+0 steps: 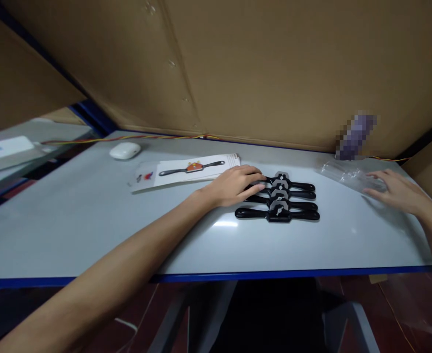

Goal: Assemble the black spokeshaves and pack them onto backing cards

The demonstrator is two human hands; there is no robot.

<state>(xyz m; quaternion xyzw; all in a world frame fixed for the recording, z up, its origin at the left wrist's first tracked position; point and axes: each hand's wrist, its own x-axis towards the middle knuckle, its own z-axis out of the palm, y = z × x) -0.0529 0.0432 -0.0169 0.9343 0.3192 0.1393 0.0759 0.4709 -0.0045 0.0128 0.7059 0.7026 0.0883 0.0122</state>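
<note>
Head view: clear plastic packaging (348,176) at the right hand (397,191).
Left hand (238,185) reaches palm-down over black tools (280,196), thumb and fingers apart; whether the right fingers grip, I cannot tell.

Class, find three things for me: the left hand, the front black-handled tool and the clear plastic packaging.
Left hand (237,185): head view, back of the hand.
Front black-handled tool (278,216): head view, central body.
Clear plastic packaging (348,176): head view, visible middle.

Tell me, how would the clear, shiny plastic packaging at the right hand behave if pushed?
The packaging is probably light, since it looks thin and see-through. Its uneven glints suggest it may flex or crumple. It would likely slide, not roll, lying low on the glossy grey tabletop.
</note>
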